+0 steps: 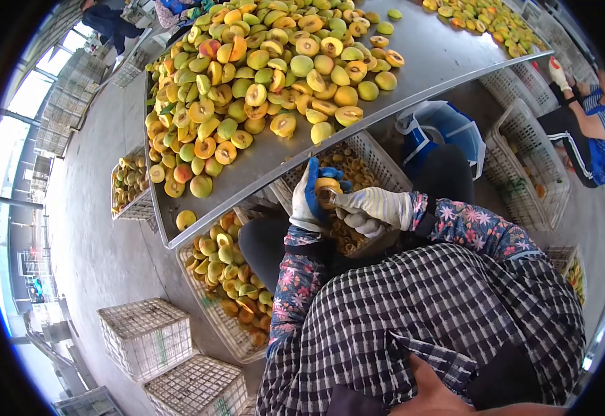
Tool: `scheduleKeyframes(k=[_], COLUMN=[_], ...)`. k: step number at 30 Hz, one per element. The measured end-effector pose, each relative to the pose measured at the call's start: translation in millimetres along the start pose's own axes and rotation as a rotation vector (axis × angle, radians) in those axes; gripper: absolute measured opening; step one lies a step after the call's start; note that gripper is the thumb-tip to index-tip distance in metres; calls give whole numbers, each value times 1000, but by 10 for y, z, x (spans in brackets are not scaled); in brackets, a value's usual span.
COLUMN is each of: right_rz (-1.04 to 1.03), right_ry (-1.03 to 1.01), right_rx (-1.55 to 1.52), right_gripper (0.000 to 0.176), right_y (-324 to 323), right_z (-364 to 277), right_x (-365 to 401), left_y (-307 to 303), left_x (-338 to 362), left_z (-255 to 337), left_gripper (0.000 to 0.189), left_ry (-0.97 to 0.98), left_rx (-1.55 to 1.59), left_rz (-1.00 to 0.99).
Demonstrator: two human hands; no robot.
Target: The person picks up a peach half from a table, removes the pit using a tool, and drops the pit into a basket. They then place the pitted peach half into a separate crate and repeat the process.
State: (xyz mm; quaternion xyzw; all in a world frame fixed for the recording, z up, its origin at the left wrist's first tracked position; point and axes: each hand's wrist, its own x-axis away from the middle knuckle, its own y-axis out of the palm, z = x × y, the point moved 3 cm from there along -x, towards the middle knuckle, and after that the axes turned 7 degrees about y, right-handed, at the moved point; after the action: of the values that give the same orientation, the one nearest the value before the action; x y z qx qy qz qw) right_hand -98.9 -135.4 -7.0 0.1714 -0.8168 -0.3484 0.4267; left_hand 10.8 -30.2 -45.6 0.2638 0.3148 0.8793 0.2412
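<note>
Left hand (312,199) curled round fruit piece (327,184); right hand (377,210) bent against it, hold unclear. Crate (384,163) below; fruit heap (261,76) on counter (441,52).

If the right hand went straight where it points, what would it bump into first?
Probably the fruit held in the left hand; the right hand looks close to or touching it, though depth is unclear.

Fruit-processing workshop indicated: metal counter (448,59) heaped with halved fruit (268,76); crates (73,90) stacked near windows (30,93); more crates (146,336) set on grey floor (101,236); another person (604,128) seen at right.
</note>
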Motion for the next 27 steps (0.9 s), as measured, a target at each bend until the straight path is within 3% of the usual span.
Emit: scheduleKeyframes(k=[2, 6, 9, 10, 11, 13, 15, 17, 19, 20, 21, 23, 27], right_rz=[-19, -79, -16, 79, 168, 479, 473, 663, 713, 709, 685, 651, 635], right_ry=[-3, -41, -55, -89, -124, -179, -565, -351, -216, -158, -192, -258, -335], right_rx=[-13, 31, 123, 224, 327, 861, 1335, 1556, 1708, 1755, 1772, 1794, 1825], right_gripper=[37, 36, 37, 38, 38, 38, 35, 33, 35, 33, 35, 40, 37], right_y=[10, 65, -45, -100, -131, -163, -547, -499, -457, -436, -427, -414, -195], right_z=[8, -28, -106, -126, -158, -250, -106, -47, -13, -15, -23, -19, -69], right_x=[28, 231, 389, 443, 497, 596, 453, 559, 589, 573, 539, 486, 439], left_y=[26, 87, -88, -164, -299, -580, -703, -1429, -1434, -1784, -1670, -1977, -2023], left_x=[21, 50, 68, 217, 312, 559, 1149, 1391, 1756, 1784, 1833, 1678, 1110], left_z=[-10, -32, 145, 279, 414, 714, 1250, 1426, 1744, 1791, 1892, 2093, 2430], left_gripper=[43, 36, 37, 38, 38, 40, 33, 36, 33, 36, 39, 43, 49], left_ry=[-13, 5, 199, 121, 231, 455, 1202, 646, 392, 568, 475, 594, 575], left_rx=[48, 466, 357, 327, 206, -45, -1680, -519, -1306, -1586, -1383, -1530, -1741], left_rz=[-51, -24, 128, 43, 105, 251, 292, 658, 867, 895, 940, 960, 990])
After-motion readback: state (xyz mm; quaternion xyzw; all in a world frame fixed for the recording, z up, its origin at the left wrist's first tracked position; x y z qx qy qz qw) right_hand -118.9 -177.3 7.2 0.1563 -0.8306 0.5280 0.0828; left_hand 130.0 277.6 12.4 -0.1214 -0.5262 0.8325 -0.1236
